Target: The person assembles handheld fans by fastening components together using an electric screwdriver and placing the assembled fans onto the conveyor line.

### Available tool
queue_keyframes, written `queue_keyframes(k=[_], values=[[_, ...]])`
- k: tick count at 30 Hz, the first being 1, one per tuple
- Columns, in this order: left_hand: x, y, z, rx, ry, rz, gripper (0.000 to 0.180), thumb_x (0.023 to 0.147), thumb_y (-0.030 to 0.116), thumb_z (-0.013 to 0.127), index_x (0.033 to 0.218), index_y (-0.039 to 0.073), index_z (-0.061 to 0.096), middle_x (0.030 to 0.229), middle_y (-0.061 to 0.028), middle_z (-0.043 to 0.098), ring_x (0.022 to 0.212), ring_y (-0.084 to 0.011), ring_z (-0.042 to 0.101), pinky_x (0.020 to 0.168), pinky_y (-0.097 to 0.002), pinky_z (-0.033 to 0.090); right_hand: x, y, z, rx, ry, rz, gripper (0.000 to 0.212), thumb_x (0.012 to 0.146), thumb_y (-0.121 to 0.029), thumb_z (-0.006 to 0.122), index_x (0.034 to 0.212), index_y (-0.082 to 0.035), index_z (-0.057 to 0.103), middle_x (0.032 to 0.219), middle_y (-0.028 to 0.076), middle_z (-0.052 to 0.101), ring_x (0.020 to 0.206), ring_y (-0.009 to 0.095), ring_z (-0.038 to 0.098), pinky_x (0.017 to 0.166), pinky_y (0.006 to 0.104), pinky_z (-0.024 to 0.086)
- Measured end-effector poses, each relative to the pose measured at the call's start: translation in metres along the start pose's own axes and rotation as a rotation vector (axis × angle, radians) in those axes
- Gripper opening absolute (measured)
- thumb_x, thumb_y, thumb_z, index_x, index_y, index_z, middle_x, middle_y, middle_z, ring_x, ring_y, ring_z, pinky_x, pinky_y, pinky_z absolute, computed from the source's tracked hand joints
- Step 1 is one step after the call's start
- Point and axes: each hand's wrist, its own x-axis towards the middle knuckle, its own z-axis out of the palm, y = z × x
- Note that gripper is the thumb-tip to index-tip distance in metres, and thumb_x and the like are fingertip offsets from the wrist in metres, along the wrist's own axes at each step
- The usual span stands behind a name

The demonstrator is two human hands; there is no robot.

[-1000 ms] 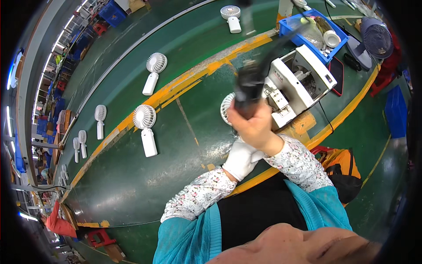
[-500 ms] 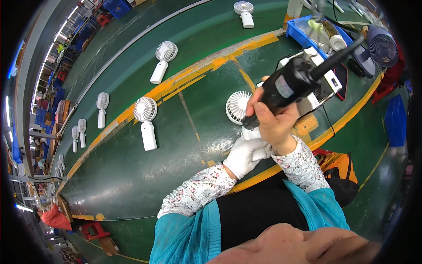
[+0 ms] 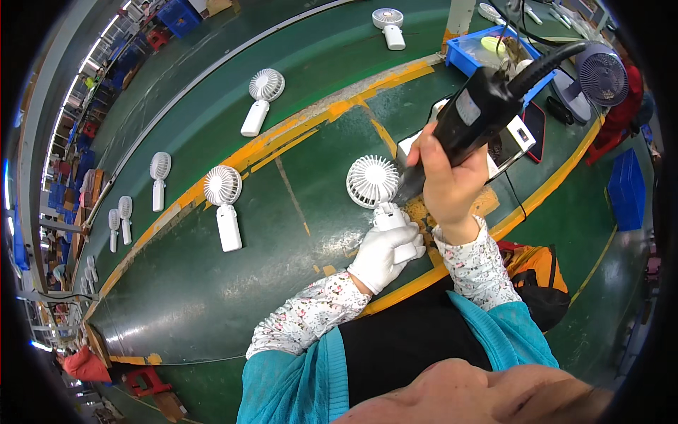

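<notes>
Held fan (image 3: 373, 181): white. Around its handle (image 3: 388, 217): glove (image 3: 380, 260), white. Beside it: tool (image 3: 482, 113), black. Near it: sleeves (image 3: 307, 311), floral on white.

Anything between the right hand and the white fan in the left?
Only the black corded tool in the right hand: its lower end appears just right of the white fan, near its neck. Contact unclear. Nothing else visible stands between. The gloved left hand holds the handle.

a wide camera is sitting on the person's head (image 3: 459, 396), looking down from close by, facing the left hand (image 3: 385, 256), right hand (image 3: 452, 187) and table (image 3: 275, 275)
</notes>
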Motion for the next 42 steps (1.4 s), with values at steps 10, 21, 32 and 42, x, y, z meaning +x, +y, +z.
queue_keyframes(k=[10, 21, 32, 42], values=[[-0.007, -0.002, -0.012, 0.388, -0.019, 0.123, 0.017, 0.080, -0.001, 0.057, 0.097, -0.002, 0.058, 0.088, -0.0107, 0.062, 0.077, -0.0215, 0.062, 0.068, -0.0321, 0.049, -0.024, -0.004, 0.013, 0.287, -0.181, 0.131, 0.041, 0.084, -0.002, 0.058, 0.119, 0.002, 0.038, 0.084, 0.011, 0.057, 0.064, 0.016, 0.056, 0.061, 0.0282, 0.048], [-0.013, 0.018, -0.022, 1.747, -0.188, 0.625, 0.028, 0.065, 0.014, 0.071, 0.091, 0.002, 0.066, 0.092, -0.0173, 0.063, 0.090, -0.0336, 0.060, 0.082, -0.0382, 0.046, -0.037, 0.011, 0.026, 0.105, -0.140, 0.317, 0.040, 0.075, -0.021, 0.072, 0.104, -0.002, 0.051, 0.073, 0.003, 0.049, 0.062, 0.011, 0.045, 0.055, 0.0271, 0.040], [-0.023, 0.013, -0.016, 0.767, 0.084, 0.066, 0.017, 0.074, 0.006, 0.063, 0.087, -0.003, 0.057, 0.081, -0.0103, 0.060, 0.077, -0.0209, 0.059, 0.073, -0.0331, 0.048, -0.021, -0.003, 0.014, 0.382, -0.176, 0.001, 0.041, 0.078, -0.013, 0.067, 0.109, 0.002, 0.045, 0.072, 0.010, 0.059, 0.061, 0.018, 0.058, 0.055, 0.0287, 0.045], [0.129, 0.302, -0.024, 1.714, 0.200, 0.840, 0.034, 0.082, 0.016, 0.058, 0.109, -0.002, 0.051, 0.102, -0.0161, 0.055, 0.098, -0.0310, 0.053, 0.089, -0.0407, 0.042, -0.011, -0.013, 0.002, 0.329, -0.175, 0.001, 0.045, 0.078, -0.017, 0.068, 0.114, 0.000, 0.046, 0.080, 0.013, 0.060, 0.067, 0.025, 0.061, 0.059, 0.0319, 0.046]])
